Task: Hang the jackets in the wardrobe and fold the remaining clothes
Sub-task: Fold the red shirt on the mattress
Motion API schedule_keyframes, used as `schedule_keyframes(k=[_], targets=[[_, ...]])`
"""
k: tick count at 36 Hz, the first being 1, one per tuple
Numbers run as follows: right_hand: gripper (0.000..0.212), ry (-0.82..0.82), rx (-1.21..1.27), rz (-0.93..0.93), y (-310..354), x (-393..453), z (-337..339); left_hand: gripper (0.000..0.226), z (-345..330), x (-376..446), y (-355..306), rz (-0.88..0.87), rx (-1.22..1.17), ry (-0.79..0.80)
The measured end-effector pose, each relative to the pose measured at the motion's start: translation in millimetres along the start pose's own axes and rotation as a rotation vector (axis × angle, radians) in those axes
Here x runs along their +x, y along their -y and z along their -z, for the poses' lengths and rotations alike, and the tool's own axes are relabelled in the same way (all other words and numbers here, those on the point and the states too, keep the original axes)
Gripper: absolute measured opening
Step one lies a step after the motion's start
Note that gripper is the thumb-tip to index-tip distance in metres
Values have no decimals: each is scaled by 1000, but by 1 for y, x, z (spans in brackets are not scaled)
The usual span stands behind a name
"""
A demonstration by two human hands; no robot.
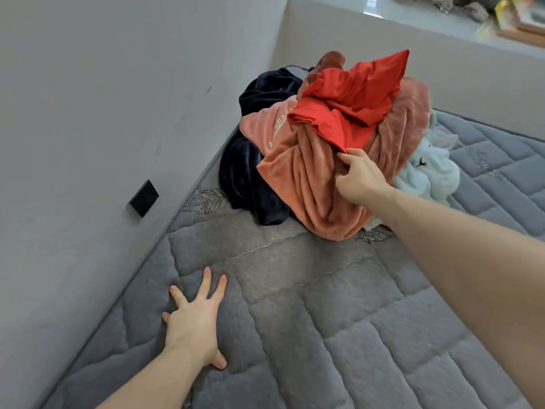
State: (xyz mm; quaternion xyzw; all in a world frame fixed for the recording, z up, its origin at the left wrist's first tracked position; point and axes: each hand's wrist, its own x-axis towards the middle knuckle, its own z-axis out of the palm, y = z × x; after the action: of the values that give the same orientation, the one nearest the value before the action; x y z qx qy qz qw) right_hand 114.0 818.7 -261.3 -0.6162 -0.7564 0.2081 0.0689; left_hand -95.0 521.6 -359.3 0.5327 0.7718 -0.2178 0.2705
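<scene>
1. Right hand (361, 177) pinches the red garment (351, 98) edge atop the clothes pile (309, 172) at the mattress's (324, 335) far end; left hand (193, 323) presses flat, fingers spread.
2. Risk: pulling may drag the tangled salmon garment (300, 184) along.
3. Salmon fabric shows partial lettering, "SEA".

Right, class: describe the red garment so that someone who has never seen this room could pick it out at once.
Find the grey quilted mattress against the wall, then the clothes pile at its far end. The red garment sits on top, its lower edge pinched by the right hand. It is bright, thin and smooth, while the salmon-pink, navy and pale blue pieces around it are plush.
</scene>
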Motion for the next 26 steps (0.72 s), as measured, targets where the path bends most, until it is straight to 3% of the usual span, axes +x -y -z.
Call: schedule_keyframes(k=[5,12,18,22,26], targets=[[35,-200,126,107,-21,-36,8,162,0,-1,0,-1,-21,-12],[22,-394,417,114,-14,-119,27,160,3,-6,1,-13,-58,-18],[29,-84,512,-7,-12,-261,-2,151,8,-24,2,-7,-89,-26],[25,102,457,-67,-18,-368,-26,113,-8,-66,7,-58,-115,-90],[24,166,500,-252,-20,-459,-14,96,-33,-149,9,-211,-210,53]])
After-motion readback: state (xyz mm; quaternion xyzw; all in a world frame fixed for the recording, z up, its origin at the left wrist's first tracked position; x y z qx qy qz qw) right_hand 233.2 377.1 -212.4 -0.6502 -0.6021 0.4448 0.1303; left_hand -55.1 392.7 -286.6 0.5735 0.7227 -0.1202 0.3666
